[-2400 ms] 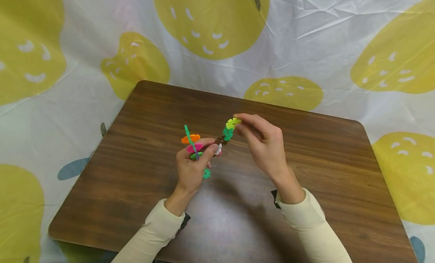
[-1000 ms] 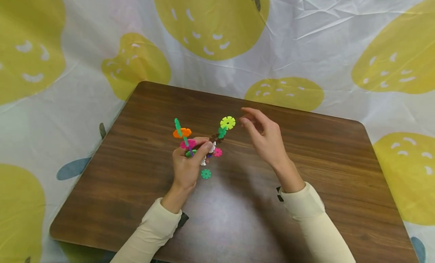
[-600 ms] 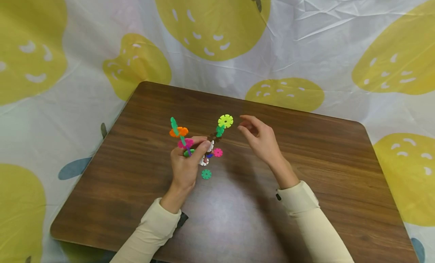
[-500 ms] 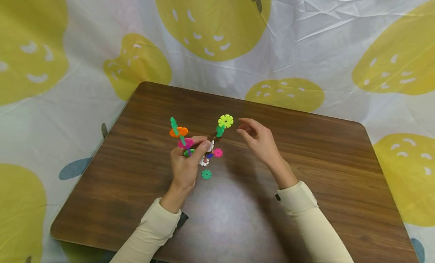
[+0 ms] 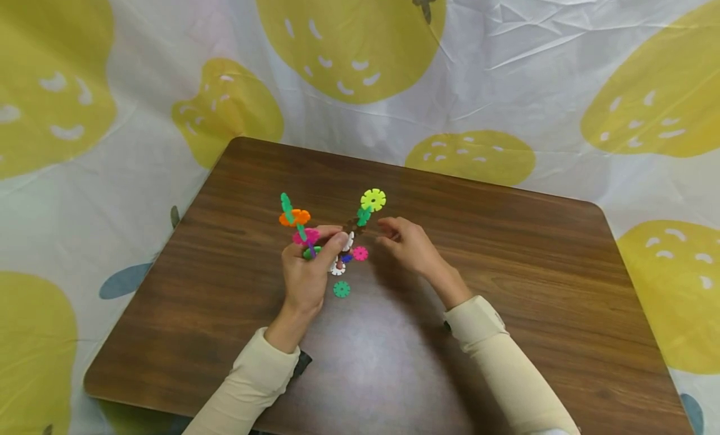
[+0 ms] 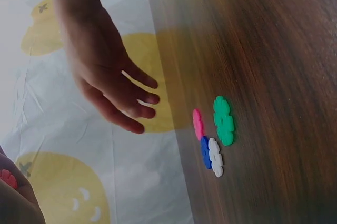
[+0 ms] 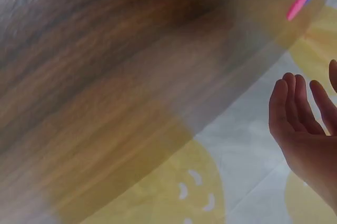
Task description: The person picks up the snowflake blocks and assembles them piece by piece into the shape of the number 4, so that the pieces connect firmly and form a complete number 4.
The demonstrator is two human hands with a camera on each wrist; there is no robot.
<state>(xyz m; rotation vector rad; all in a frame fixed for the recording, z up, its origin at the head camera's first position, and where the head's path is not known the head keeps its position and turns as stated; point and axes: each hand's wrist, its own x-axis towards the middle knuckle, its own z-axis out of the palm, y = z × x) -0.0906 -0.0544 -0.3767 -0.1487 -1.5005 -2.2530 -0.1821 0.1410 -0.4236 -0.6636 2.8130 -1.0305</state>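
We see the left hand (image 5: 308,269) grasping the linked disc chain (image 5: 329,232); the right hand (image 5: 409,249) hangs released beside it. Loose discs (image 5: 341,289) remain unattached on the table (image 5: 506,266).

Bright, even overhead light; soft glare on the table (image 5: 388,360); head view sharp, both wrist views blurred.

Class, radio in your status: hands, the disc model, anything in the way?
Left hand grips disc model. Right hand open, empty, beside it. Loose pink, white, green discs on table below.
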